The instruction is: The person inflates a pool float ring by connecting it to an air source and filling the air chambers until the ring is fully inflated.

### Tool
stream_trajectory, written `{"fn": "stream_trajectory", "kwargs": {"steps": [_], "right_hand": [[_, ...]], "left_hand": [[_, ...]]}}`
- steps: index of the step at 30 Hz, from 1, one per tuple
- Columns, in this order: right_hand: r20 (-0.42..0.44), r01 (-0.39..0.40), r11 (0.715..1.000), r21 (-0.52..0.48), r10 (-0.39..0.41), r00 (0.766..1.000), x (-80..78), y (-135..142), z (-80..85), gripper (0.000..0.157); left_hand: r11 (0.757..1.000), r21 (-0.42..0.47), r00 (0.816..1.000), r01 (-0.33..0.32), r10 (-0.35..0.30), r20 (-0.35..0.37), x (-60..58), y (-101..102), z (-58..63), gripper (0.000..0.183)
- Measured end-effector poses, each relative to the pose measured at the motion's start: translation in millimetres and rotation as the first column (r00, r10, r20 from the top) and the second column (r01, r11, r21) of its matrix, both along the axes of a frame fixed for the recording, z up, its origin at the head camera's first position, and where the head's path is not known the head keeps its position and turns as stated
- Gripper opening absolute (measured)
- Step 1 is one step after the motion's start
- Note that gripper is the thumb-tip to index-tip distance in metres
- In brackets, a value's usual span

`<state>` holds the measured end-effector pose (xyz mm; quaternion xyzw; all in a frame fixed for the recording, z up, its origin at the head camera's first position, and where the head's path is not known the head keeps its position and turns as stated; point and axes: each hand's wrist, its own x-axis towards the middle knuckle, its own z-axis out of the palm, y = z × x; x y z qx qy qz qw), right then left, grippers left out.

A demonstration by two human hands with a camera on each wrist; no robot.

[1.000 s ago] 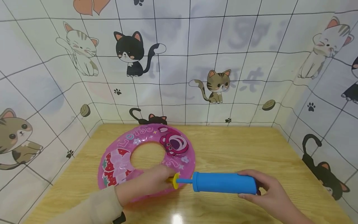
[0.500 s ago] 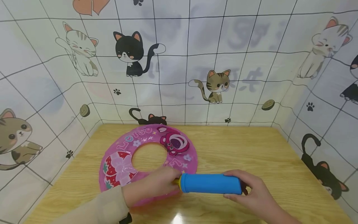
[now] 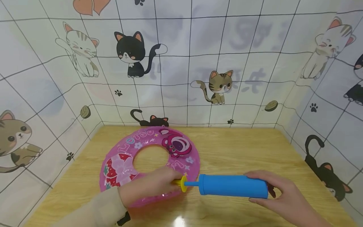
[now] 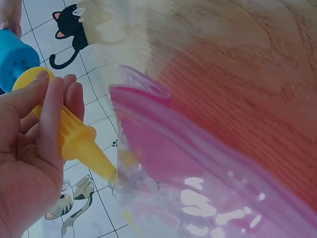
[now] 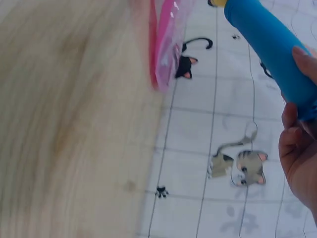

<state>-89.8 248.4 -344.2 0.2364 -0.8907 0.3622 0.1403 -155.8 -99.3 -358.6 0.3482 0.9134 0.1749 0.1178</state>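
A pink swim ring [image 3: 153, 134] with strawberry and bear prints lies at the left of the table. My left hand [image 3: 154, 184] grips the yellow nozzle [image 4: 79, 136] of a hand pump, over the ring's near right side. In the left wrist view the nozzle's tip meets the ring's clear valve [image 4: 115, 187]. My right hand [image 3: 283, 195] holds the far end of the pump's blue barrel [image 3: 232, 185], fingers and thumb around it. A stretch of thin blue rod [image 3: 192, 183] shows between barrel and yellow flange. The right wrist view has the barrel held by fingers too.
The wooden table [image 3: 241, 151] runs back to a wall sheet [image 3: 175, 94] printed with cats and grid lines, which also covers both sides. A beige sleeve [image 3: 99, 205] with a dark strap below it covers my left forearm.
The barrel slid left against the yellow flange half a second ago, and my right hand has since drawn it back right, baring the rod. My left hand keeps its grip on the nozzle.
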Motion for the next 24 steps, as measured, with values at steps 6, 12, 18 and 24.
{"fn": "stream_trajectory", "kwargs": {"steps": [6,12,18,24], "right_hand": [[0.020,0.059,0.994,0.091,-0.061,0.998,5.7,30.5,9.5,0.066],[-0.014,0.145,0.977,0.158,-0.144,0.989,12.4,50.4,18.4,0.068],[-0.028,0.184,0.962,0.203,-0.182,0.983,15.8,53.9,21.3,0.067],[0.039,0.159,0.962,0.222,-0.172,0.984,13.6,36.1,19.5,0.064]], "left_hand": [[1.000,0.005,0.999,0.006,-0.005,-0.039,-2.1,-4.4,1.2,0.012],[1.000,0.022,0.999,-0.003,0.004,-0.047,-3.5,-13.8,-0.5,0.013],[0.998,0.035,0.998,-0.048,0.050,-0.035,-3.5,-21.6,-2.7,0.013],[0.997,0.074,0.997,-0.011,0.017,-0.079,-2.9,-15.6,-5.9,0.012]]}}
